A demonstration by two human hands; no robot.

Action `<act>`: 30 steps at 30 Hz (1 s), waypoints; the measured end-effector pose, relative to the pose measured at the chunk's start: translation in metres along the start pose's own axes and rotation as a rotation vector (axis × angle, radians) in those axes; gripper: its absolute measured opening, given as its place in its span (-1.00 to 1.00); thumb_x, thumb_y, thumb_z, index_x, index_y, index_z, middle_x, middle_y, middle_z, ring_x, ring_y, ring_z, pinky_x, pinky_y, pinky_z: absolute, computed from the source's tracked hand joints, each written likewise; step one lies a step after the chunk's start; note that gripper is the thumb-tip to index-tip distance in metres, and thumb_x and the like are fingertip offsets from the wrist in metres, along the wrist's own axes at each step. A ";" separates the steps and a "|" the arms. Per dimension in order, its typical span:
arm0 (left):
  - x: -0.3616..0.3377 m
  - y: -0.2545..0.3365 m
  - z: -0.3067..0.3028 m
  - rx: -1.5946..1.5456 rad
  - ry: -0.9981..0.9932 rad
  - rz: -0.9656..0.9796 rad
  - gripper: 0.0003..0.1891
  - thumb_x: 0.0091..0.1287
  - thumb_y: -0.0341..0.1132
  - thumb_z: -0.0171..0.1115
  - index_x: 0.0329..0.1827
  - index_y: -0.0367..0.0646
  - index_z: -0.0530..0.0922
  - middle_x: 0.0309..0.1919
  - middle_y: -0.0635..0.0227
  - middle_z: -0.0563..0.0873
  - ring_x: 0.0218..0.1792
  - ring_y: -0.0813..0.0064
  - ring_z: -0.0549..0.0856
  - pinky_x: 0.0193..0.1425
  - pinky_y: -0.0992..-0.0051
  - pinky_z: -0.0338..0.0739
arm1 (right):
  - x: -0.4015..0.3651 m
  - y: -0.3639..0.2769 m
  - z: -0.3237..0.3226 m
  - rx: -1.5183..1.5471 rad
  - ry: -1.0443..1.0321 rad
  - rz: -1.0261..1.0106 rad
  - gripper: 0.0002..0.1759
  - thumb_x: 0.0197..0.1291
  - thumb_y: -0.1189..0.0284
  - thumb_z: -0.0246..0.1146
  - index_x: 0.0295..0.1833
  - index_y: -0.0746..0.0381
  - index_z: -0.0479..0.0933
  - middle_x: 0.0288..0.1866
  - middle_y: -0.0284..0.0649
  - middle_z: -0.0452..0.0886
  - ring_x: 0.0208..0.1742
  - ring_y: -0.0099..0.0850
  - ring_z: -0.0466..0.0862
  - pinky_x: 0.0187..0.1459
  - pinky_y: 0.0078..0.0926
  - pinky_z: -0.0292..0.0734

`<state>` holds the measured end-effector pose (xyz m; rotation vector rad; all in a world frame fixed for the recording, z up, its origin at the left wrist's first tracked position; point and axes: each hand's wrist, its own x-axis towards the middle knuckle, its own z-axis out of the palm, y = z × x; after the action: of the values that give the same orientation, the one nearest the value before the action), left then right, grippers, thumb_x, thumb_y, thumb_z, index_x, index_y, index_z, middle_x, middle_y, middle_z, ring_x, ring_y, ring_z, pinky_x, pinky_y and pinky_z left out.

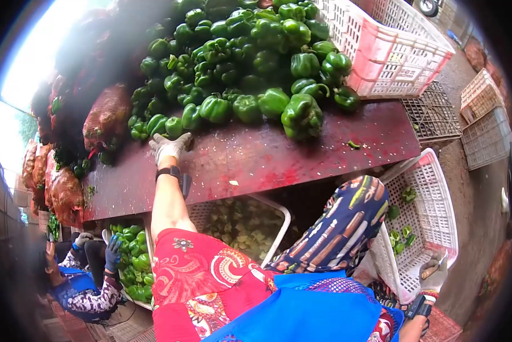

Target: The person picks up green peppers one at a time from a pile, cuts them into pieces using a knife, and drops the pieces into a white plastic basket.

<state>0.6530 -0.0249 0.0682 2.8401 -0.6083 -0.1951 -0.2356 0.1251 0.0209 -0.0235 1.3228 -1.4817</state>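
Note:
My left hand (169, 148), in a pale work glove, reaches over the dark red tabletop (239, 157). Its fingers are spread, with the tips right at the front row of a big heap of green bell peppers (216, 109). The nearest one is a small bell pepper (174, 127) just beyond the fingers. Low on the right, my right hand (435, 276), also gloved, is beside the rim of a white plastic crate (438, 199). Its fingers are curled around something brownish that I cannot make out. Pepper pieces (401, 239) lie inside that crate.
A pink-and-white crate (401, 62) stands at the table's right end. Under the table edge sits a tub (287, 219) of pepper scraps. At left, a person (88, 290) wearing gloves sits by a crate of bell peppers (136, 262). Red mesh sacks (105, 117) are piled behind.

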 end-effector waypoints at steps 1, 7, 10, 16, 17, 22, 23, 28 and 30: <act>0.013 -0.009 0.005 -0.059 -0.009 0.010 0.41 0.00 0.35 0.61 0.77 -0.16 -0.04 0.77 -0.01 -0.07 0.75 -0.02 0.00 0.75 0.15 0.11 | -0.001 0.000 -0.007 0.015 -0.027 0.029 -0.61 0.59 0.04 0.18 0.20 0.10 0.59 -0.22 -0.36 0.76 -0.49 -0.63 0.66 -0.46 -0.67 0.66; 0.059 -0.022 0.026 -0.147 0.021 0.262 -0.08 0.05 0.17 0.61 0.41 -0.21 0.54 0.41 -0.09 0.59 0.43 -0.09 0.56 0.51 0.12 0.48 | -0.004 -0.005 -0.010 -0.073 0.070 0.008 -0.66 0.58 0.03 0.19 0.05 0.06 0.62 -0.28 -0.45 0.73 -0.51 -0.65 0.63 -0.52 -0.66 0.58; 0.032 -0.022 0.024 -0.026 0.099 0.320 -0.34 0.14 0.16 0.52 0.13 -0.20 0.70 0.16 -0.15 0.73 0.32 -0.12 0.64 0.40 0.10 0.52 | 0.002 -0.012 -0.007 -0.217 -0.125 0.111 -0.62 0.58 -0.05 0.13 0.04 -0.02 0.65 -0.43 -0.48 0.61 -0.57 -0.64 0.51 -0.56 -0.63 0.45; -0.079 -0.057 0.036 -0.071 0.153 0.743 -0.62 0.23 0.00 0.44 -0.25 -0.20 0.71 -0.22 0.00 0.76 -0.06 -0.03 0.71 0.08 0.09 0.58 | 0.004 0.006 0.034 -0.183 -0.115 0.055 -0.49 0.59 0.04 0.16 0.32 0.25 0.53 -0.17 -0.24 0.69 -0.35 -0.44 0.63 -0.29 -0.46 0.63; -0.110 -0.064 0.035 -0.126 0.157 0.819 -0.69 0.22 -0.10 0.48 -0.27 -0.19 0.69 -0.22 0.03 0.75 -0.10 -0.02 0.70 0.05 0.11 0.58 | 0.011 0.006 0.026 -0.151 -0.149 0.081 -0.50 0.59 0.08 0.17 0.31 0.28 0.53 -0.09 -0.19 0.71 -0.31 -0.43 0.66 -0.26 -0.45 0.67; -0.238 -0.127 0.032 -0.119 0.048 0.896 -0.65 0.19 -0.13 0.56 -0.13 -0.17 0.70 -0.11 0.07 0.75 0.00 -0.01 0.69 0.13 0.12 0.57 | 0.035 0.004 -0.008 -0.126 -0.194 0.050 -0.55 0.60 0.22 0.18 0.33 0.35 0.50 0.10 -0.05 0.73 -0.22 -0.43 0.70 -0.17 -0.46 0.74; -0.249 -0.142 0.037 -0.151 -0.029 0.805 -0.62 0.21 -0.12 0.56 -0.06 -0.18 0.71 -0.08 0.07 0.75 0.03 0.00 0.69 0.18 0.13 0.57 | 0.036 0.004 -0.012 -0.101 -0.188 0.030 -0.56 0.60 0.24 0.17 0.34 0.36 0.49 0.10 -0.05 0.73 -0.22 -0.44 0.70 -0.16 -0.46 0.74; -0.249 -0.117 0.018 -0.372 -0.087 0.607 -0.64 0.41 -0.15 0.44 0.07 -0.27 0.72 -0.04 0.06 0.81 -0.04 0.13 0.79 0.11 0.27 0.65 | 0.032 0.000 -0.022 0.140 -0.346 0.090 -0.52 0.61 0.26 0.18 0.42 0.36 0.44 0.06 -0.10 0.73 -0.30 -0.52 0.61 -0.18 -0.52 0.66; -0.242 -0.059 0.006 -0.378 -0.078 0.695 -0.67 0.43 -0.17 0.41 0.06 -0.26 0.72 -0.15 0.08 0.83 -0.13 0.14 0.81 0.05 0.28 0.67 | 0.028 0.001 -0.022 0.162 -0.308 0.203 -0.52 0.59 0.25 0.20 0.40 0.36 0.46 0.00 -0.18 0.72 -0.35 -0.55 0.55 -0.26 -0.55 0.59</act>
<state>0.4559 0.1276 0.0675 2.1241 -1.3581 -0.2594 -0.2597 0.1206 -0.0048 -0.0111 0.9278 -1.3460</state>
